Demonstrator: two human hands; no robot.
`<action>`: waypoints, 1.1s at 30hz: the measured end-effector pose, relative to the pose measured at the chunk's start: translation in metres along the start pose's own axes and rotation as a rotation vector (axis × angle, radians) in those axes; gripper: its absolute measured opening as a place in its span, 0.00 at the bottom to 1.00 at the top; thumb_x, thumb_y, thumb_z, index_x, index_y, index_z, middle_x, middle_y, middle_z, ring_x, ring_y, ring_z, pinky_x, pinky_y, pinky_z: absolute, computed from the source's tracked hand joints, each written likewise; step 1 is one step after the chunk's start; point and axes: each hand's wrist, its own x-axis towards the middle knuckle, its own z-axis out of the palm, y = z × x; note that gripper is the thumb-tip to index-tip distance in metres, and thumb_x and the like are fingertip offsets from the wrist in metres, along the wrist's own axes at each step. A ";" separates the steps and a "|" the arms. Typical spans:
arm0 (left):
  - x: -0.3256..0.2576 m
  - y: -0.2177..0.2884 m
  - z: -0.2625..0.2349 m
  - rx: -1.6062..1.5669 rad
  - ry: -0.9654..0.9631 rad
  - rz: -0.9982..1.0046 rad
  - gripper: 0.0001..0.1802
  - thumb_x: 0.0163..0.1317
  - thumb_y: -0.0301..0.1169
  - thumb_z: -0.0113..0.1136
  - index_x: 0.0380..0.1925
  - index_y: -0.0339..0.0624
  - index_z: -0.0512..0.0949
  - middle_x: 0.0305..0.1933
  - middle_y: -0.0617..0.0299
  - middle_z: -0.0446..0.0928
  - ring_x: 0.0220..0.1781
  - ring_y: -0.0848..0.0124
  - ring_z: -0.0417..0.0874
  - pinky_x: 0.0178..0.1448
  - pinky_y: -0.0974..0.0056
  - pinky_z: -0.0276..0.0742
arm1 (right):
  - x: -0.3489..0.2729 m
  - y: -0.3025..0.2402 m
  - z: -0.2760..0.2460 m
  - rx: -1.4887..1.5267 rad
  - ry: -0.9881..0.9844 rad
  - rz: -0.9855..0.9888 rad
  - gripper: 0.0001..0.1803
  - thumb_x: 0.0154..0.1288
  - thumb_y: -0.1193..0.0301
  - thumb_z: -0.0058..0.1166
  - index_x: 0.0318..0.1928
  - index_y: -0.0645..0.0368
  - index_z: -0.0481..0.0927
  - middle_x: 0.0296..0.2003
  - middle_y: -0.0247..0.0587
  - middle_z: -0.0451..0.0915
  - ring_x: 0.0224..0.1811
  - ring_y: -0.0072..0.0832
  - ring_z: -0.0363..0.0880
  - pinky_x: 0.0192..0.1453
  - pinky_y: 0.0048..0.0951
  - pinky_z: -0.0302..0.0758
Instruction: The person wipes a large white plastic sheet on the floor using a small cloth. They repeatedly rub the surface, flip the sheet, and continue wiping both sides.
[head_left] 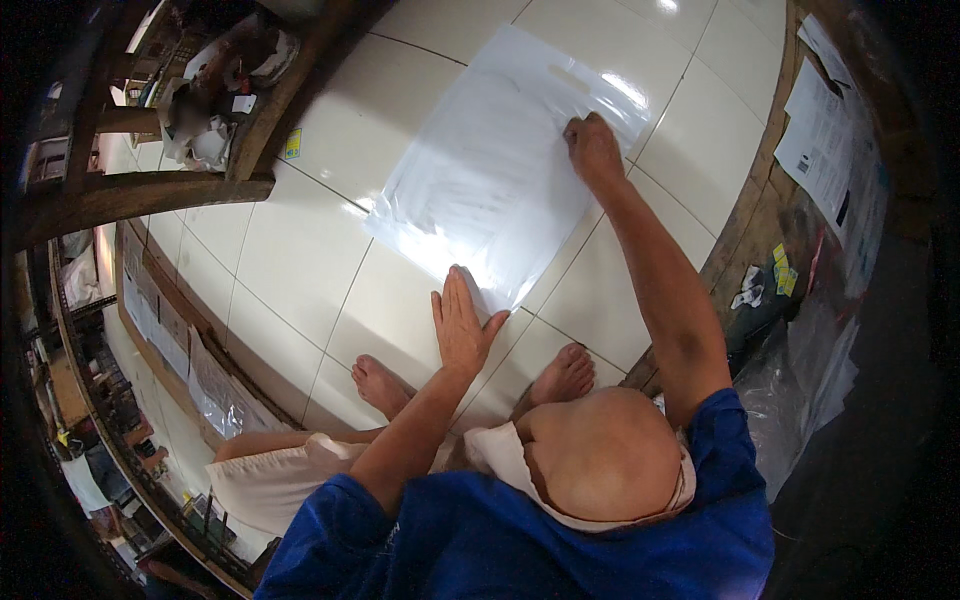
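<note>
A large, glossy, whitish plastic bag (480, 150) with a cut-out handle slot lies flat on the tiled floor in front of me. Faint greyish marks show through its middle. My left hand (461, 328) rests at its near edge, fingers stretched out and thumb apart, holding nothing. Toward the bag's far right side, my right hand (596, 150) is closed, with the fingers curled down against the plastic. What those fingers grip, if anything, is hidden beneath them.
My bare feet (567, 374) stand just short of the bag. A wooden frame (150, 195) with cluttered shelving rises at the left. Along the right, a wooden board (745, 215) carries printed sheets (815, 150) and clear plastic (775, 400). A small yellow label (293, 144) sits on the floor.
</note>
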 end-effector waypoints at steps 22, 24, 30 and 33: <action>-0.001 -0.006 0.003 0.013 -0.025 -0.017 0.57 0.54 0.48 0.67 0.70 0.28 0.43 0.74 0.39 0.50 0.76 0.49 0.52 0.75 0.41 0.42 | -0.140 -0.097 0.101 0.094 -0.229 -0.477 0.12 0.67 0.69 0.47 0.37 0.67 0.78 0.38 0.55 0.75 0.47 0.47 0.76 0.58 0.45 0.72; 0.000 -0.005 0.002 -0.006 -0.016 -0.007 0.56 0.55 0.50 0.66 0.70 0.28 0.44 0.74 0.38 0.50 0.75 0.48 0.52 0.75 0.40 0.42 | -0.143 -0.107 0.088 0.181 -0.225 -0.391 0.11 0.66 0.70 0.46 0.38 0.66 0.77 0.39 0.55 0.75 0.49 0.47 0.75 0.58 0.45 0.72; 0.002 0.001 -0.006 0.039 -0.027 -0.005 0.55 0.56 0.49 0.65 0.71 0.30 0.45 0.74 0.42 0.51 0.75 0.52 0.54 0.75 0.42 0.45 | 0.014 -0.031 0.026 0.059 0.162 -0.112 0.04 0.55 0.78 0.51 0.30 0.64 0.79 0.32 0.56 0.75 0.39 0.48 0.76 0.45 0.44 0.75; 0.003 0.001 -0.015 -0.007 -0.048 0.006 0.55 0.56 0.49 0.65 0.71 0.29 0.45 0.74 0.43 0.52 0.74 0.53 0.55 0.75 0.43 0.47 | 0.031 -0.021 0.007 0.096 0.075 -0.019 0.07 0.61 0.75 0.50 0.31 0.66 0.78 0.33 0.57 0.75 0.40 0.49 0.76 0.46 0.45 0.74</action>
